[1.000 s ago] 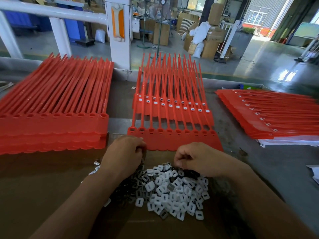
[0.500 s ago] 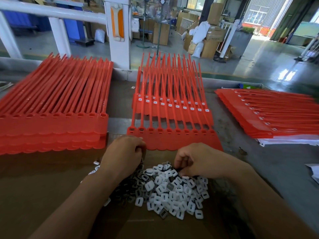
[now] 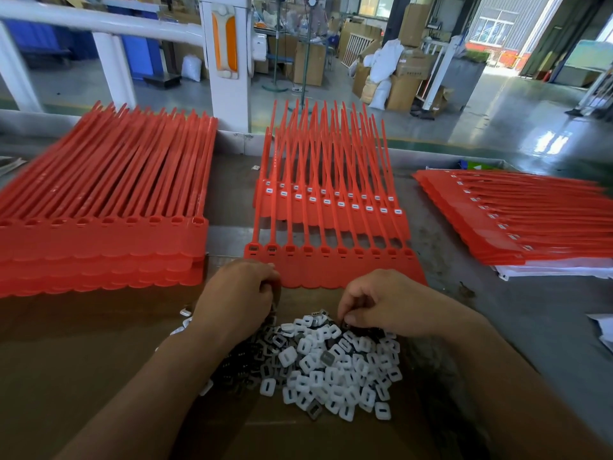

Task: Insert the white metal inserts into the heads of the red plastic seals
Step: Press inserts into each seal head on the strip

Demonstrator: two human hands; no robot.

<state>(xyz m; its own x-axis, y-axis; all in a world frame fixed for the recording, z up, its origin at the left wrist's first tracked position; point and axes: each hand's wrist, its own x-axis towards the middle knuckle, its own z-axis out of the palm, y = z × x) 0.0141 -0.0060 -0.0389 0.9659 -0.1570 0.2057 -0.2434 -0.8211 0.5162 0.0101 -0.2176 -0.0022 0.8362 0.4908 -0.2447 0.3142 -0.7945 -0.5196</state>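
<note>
Inserts (image 3: 331,370) on cardboard (image 3: 83,343), red seals (image 3: 331,267) beyond

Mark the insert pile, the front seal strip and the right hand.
insert pile (image 3: 335,370): head view, middle of the white heap.
front seal strip (image 3: 331,270): head view, flat tab below the empty heads.
right hand (image 3: 391,303): head view, back of the hand.

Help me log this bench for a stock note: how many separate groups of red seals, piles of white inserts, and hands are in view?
Groups of red seals: 3 (left stack, middle group, right stack)
Pile of white inserts: 1
Hands: 2 (left hand, right hand)
Total: 6
</note>
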